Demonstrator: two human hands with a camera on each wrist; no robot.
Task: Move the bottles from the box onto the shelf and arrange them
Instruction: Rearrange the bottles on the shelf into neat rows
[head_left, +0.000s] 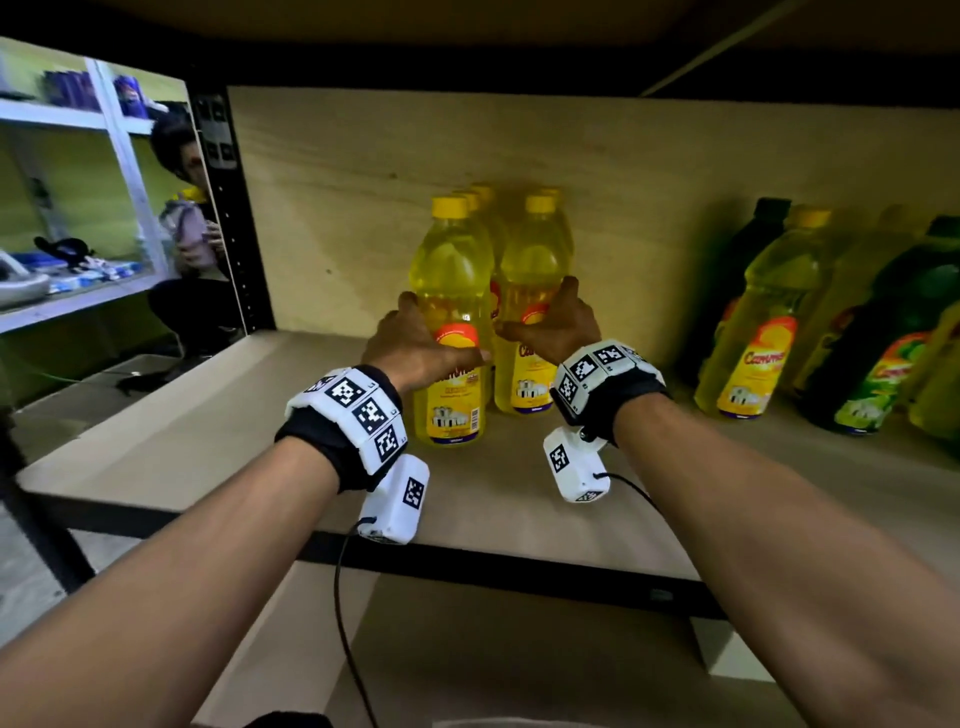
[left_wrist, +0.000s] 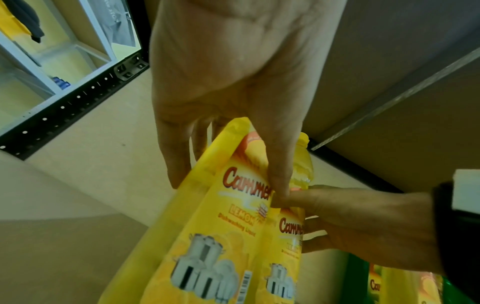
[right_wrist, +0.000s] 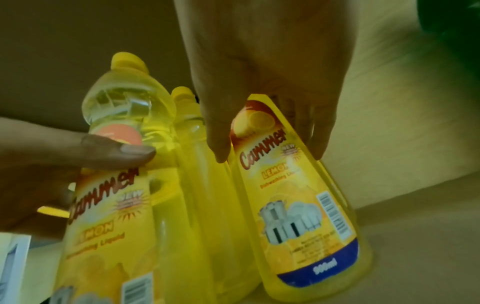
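Two yellow lemon dish-liquid bottles stand upright side by side on the wooden shelf, with more yellow bottles right behind them. My left hand grips the left front bottle at its waist, thumb on the label. My right hand grips the right front bottle the same way. In the left wrist view the left hand wraps the left bottle. In the right wrist view the right hand wraps the right bottle. The box is out of view.
Further right on the shelf stand another yellow bottle and several dark green ones. A black upright post bounds the shelf's left end. Beyond it a person crouches by a white rack. An upper shelf hangs low overhead.
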